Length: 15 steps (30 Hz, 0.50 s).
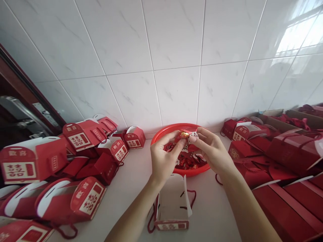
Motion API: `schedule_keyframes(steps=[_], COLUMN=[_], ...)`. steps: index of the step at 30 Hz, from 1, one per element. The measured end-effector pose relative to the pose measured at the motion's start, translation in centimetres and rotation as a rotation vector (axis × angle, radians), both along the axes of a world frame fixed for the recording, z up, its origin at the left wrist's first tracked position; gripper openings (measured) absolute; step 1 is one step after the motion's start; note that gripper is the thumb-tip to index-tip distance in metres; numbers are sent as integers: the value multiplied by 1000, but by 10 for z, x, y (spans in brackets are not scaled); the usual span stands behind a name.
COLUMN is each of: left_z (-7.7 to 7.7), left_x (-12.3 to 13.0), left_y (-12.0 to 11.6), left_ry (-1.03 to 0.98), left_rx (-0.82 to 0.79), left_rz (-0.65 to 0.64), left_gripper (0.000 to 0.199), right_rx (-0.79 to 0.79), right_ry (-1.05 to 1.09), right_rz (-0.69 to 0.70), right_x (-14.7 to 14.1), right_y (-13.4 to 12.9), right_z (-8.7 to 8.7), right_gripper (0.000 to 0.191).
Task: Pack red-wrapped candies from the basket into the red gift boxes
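Observation:
Both hands are raised over a red plastic basket point(161, 131) that holds many wrapped candies point(188, 161). My left hand point(166, 156) pinches a red and gold wrapped candy point(185, 134) between thumb and fingers. My right hand point(212, 148) is closed on a red and white wrapped candy point(193, 137), right beside the first one. Below the hands, an open gift box point(173, 201) with a white inside and dark red cord handles stands on the white surface. No candy shows inside it.
Red gift boxes point(85, 198) with white character labels crowd the left side of the white surface point(126, 188). More red boxes point(282, 198) and a cardboard carton point(271, 116) fill the right. A tiled wall point(176, 94) rises behind the basket.

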<state>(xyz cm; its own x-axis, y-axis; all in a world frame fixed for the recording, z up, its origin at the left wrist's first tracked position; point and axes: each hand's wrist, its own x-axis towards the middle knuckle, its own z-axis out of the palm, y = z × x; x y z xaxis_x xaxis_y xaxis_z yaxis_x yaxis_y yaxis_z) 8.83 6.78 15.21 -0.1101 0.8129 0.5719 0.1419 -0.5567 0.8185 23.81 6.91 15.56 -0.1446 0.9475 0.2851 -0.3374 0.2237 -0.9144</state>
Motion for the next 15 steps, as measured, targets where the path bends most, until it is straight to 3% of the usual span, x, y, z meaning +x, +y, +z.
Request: schedule_keyframes(steps=[9,15], left_z=[1,11], left_x=[-5,-17], left_y=[-2,0], left_ry=[7,22], left_rx=[-12,-85], left_rz=[-118,-179], left_gripper=[19,24], right_rx=[23,-3], right_ry=[-24,-67], right_rz=[-50,-49], right_x=[-1,2], right_y=[-1,-4], right_z=[2,4], right_gripper=[31,30])
